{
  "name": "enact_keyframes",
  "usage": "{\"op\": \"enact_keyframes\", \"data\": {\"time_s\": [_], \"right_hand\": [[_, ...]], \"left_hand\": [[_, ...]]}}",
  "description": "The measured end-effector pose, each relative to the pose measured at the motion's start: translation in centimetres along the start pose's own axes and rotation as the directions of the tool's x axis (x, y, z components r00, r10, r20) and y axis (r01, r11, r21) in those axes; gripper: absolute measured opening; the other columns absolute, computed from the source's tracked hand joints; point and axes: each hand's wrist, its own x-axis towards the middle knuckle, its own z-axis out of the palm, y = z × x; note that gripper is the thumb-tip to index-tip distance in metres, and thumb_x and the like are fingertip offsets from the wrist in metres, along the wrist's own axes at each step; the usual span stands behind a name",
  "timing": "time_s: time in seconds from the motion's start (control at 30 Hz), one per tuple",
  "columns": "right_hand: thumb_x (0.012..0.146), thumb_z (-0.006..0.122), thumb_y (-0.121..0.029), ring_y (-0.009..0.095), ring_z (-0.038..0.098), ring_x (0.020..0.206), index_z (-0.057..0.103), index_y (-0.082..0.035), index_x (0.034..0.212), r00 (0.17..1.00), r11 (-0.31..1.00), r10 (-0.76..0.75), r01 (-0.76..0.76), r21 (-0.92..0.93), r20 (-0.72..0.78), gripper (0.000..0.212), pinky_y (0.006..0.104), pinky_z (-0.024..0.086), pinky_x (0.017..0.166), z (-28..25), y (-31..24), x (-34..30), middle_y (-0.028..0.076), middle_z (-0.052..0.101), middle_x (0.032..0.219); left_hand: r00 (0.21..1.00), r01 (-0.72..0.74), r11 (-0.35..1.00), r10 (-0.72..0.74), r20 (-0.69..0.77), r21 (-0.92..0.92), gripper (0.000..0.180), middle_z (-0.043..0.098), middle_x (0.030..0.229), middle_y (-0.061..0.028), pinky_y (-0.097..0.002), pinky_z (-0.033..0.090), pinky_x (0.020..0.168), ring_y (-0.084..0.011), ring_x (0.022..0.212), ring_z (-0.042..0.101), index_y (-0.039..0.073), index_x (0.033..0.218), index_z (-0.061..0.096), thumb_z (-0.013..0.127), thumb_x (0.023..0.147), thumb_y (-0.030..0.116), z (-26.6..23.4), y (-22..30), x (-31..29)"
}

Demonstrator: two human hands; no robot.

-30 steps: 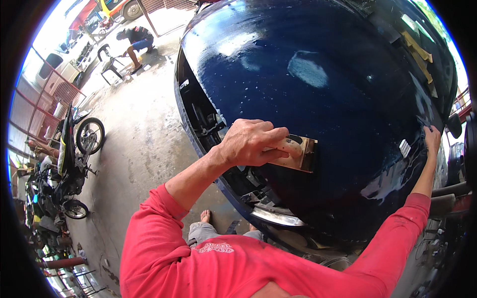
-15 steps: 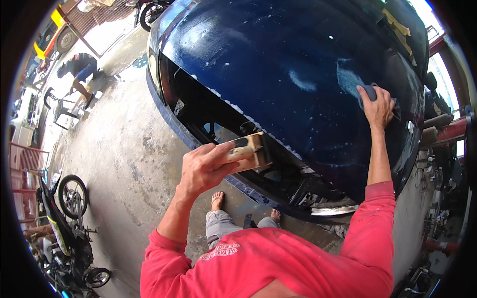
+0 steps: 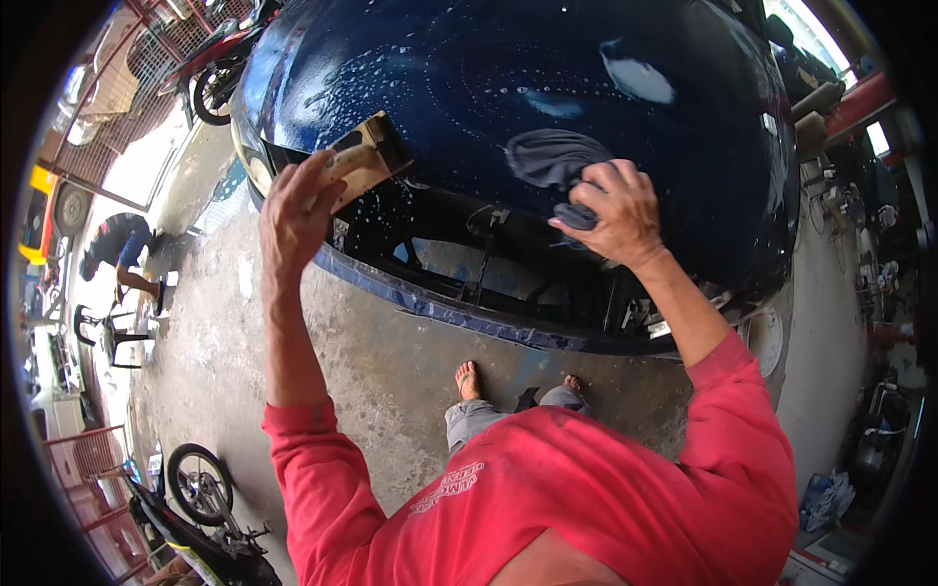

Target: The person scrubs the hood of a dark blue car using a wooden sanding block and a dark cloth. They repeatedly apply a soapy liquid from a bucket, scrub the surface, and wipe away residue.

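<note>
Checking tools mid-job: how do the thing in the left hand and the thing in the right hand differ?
The left hand grips a tan block, flat and stiff, at the wet blue panel's lower edge. The right hand presses a dark cloth, soft and crumpled, further up the panel. Both touch the same panel.

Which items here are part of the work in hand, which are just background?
In use:
left hand holding tan sanding block
right hand pressing dark cloth
wet blue car panel

Background:
motorbike
stool
crouching person
</note>
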Motion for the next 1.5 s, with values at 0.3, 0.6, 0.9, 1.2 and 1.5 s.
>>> {"op": "enact_keyframes", "data": {"time_s": [0.3,0.6,0.9,1.2,1.5], "right_hand": [[0.063,0.085,-0.085,0.042,0.049,0.139,0.061,-0.021,0.15,0.847,0.821,0.526,-0.529,-0.214,-0.074,0.111,0.0584,0.039,0.119,-9.4,16.7,-23.1,0.017,0.055,0.148],[0.07,0.087,-0.075,0.041,0.055,0.138,0.066,-0.018,0.146,0.849,0.841,0.519,-0.528,-0.119,-0.104,0.098,0.0548,0.045,0.115,-10.5,23.0,-30.1,0.014,0.06,0.147],[0.068,0.082,-0.083,0.044,0.052,0.135,0.059,-0.027,0.154,0.804,0.791,0.565,-0.592,-0.153,-0.186,0.106,0.057,0.046,0.114,-9.1,26.5,-37.4,0.016,0.052,0.155],[0.081,0.093,-0.044,0.041,0.058,0.133,0.066,-0.032,0.15,0.772,0.786,0.604,-0.618,-0.01,-0.197,0.075,0.0509,0.05,0.112,-10.2,27.7,-38.2,0.012,0.059,0.151],[0.082,0.093,-0.045,0.039,0.065,0.124,0.074,-0.021,0.135,0.705,0.717,0.697,-0.68,0.152,-0.132,0.061,0.0498,0.053,0.106,-12.1,29.5,-35.1,0.013,0.066,0.135]], "left_hand": [[1.0,-0.02,0.999,0.02,0.007,0.046,0.047,0.079,0.079,-0.0136,-0.0431,0.06,0.065,-0.0276,0.066,0.077,0.008,0.094,0.076,0.091,0.086,0.052,6.1,2.4,5.2],[0.695,-0.564,0.819,0.542,0.473,-0.109,0.028,0.081,0.084,-0.011,-0.0455,0.064,0.065,-0.0318,0.077,0.082,0.014,0.108,0.076,0.07,0.102,0.041,25.5,41.6,1.3],[0.871,-0.404,0.912,0.362,0.333,0.065,0.028,0.08,0.08,-0.0065,-0.0367,0.061,0.056,-0.0222,0.064,0.078,0.015,0.105,0.084,0.092,0.089,0.037,16.4,30.5,0.7],[0.59,-0.754,0.653,0.719,0.366,-0.067,0.018,0.077,0.077,-0.008,-0.0419,0.061,0.059,-0.027,0.069,0.078,0.016,0.094,0.074,0.075,0.099,0.033,31.7,50.0,-1.6],[0.933,-0.277,0.861,0.135,0.335,0.425,0.03,0.079,0.085,-0.0097,-0.0457,0.062,0.074,-0.0273,0.08,0.08,0.018,0.109,0.084,0.085,0.094,0.044,12.8,24.5,9.5]]}}
